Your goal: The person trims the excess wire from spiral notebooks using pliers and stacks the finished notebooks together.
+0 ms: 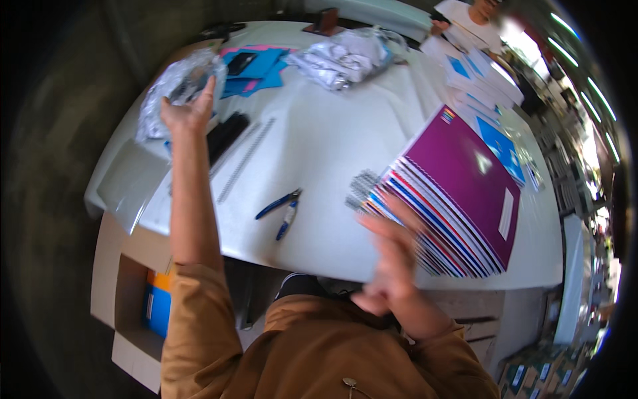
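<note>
Plastic, clear and crinkled, made up the bag (154,106) that my left hand (188,114) reached in the upper left of the frame. My fingers were spread against it, thumb held apart, but I cannot tell whether they had any pinch on the film. Below the bag and to its right, a dark bundle of long strips (227,136) lay on the white-covered table (319,146), with a slim metal coil (246,161) just beside it.

My right hand (395,259), blurred, was at the right of centre, open and with its fingers extended. It was over the lower left edge of a stack of notebooks (468,179) topped by a purple cover; whether I touched them, I cannot tell. Loose wire coils (362,189) stuck out at the stack's left corner.

Blue-handled pliers (287,219) lay with their handles apart, near the centre of the frame. Blue and pink sheets (269,73) were spread at the upper left, right of the bag, and a crumpled whitish bundle in plastic (342,60) was at the top centre. An open carton (106,266) stood at the lower left, a blue and orange item (158,309) inside it. Another person (462,20) was at the upper right.
</note>
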Tool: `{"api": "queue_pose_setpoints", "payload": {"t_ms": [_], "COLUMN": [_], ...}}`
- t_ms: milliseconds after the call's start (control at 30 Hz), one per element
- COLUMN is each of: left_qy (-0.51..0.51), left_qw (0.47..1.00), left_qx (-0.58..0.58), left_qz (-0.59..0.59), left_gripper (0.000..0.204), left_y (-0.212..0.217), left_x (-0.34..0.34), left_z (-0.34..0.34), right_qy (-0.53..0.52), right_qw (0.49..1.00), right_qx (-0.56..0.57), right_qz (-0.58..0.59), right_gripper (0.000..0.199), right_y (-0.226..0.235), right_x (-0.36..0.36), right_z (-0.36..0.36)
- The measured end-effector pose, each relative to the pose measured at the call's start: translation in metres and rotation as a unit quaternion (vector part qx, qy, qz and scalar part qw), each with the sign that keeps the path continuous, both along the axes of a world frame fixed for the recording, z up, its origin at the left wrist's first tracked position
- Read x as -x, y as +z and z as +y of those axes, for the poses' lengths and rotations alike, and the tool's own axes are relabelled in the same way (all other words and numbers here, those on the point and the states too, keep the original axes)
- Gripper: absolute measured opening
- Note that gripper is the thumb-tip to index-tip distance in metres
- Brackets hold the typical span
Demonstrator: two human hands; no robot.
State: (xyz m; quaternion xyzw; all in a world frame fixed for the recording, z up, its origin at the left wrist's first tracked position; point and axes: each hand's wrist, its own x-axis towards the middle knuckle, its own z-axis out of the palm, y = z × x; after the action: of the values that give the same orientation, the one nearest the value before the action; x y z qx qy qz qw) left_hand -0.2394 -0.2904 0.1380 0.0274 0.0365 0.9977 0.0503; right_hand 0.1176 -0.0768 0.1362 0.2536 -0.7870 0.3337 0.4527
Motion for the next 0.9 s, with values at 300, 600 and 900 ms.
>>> {"api": "queue_pose_setpoints", "payload": {"t_ms": [300,600,900], "left_qy": [0.207,0.289,0.318], "left_qw": [0.378,0.24,0.267], "left_qx": [0.568,0.574,0.584], "left_qz": [0.701,0.728,0.697], "left_gripper": [0.07,0.074,0.077], "left_y": [0.013,0.007,-0.01], "left_x": [-0.278,-0.294,-0.306], "left_z": [0.196,0.269,0.265], "right_qy": [-0.419,-0.127,-0.198], "right_qw": [0.807,0.803,0.841], "right_qx": [0.413,0.54,0.418], "right_qz": [0.053,-0.219,-0.28], "right_gripper": [0.048,0.046,0.049], "right_y": [0.017,-0.014,0.049], "right_x": [-0.139,-0.072,-0.073], "right_z": [0.274,0.329,0.322]}}
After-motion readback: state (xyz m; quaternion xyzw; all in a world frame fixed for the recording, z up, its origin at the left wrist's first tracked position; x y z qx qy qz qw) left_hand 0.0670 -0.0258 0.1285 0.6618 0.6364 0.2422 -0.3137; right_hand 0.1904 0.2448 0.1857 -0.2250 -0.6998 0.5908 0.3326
